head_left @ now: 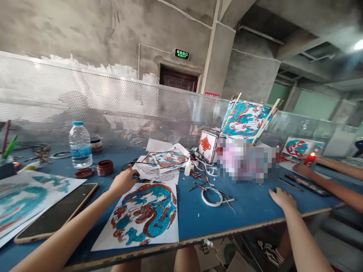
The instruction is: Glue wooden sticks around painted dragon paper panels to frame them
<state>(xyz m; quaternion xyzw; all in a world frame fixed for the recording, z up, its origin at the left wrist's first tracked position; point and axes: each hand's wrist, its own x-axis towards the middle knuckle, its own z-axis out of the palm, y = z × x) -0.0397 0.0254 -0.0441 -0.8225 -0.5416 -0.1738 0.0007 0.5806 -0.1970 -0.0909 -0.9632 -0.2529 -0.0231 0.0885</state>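
My left hand [124,181] rests on the blue table [249,206] at the top left corner of a white sheet with a red and teal dragon painting [143,215]. Its fingers curl down onto the paper edge and a black-and-white dragon sheet [157,174] just beyond; what they grip, if anything, I cannot make out. My right hand [282,198] lies palm down on bare table near the front edge, fingers bent, holding nothing. A white tape ring [211,196] sits between the two hands.
A water bottle [80,144], small brown jars [104,167] and a phone [56,217] lie to the left. A dragon-painted lantern [245,120], glue bottle [187,167] and scattered sticks stand further back. Another person's arms [334,189] reach in from the right. A perforated metal screen [113,105] backs the table.
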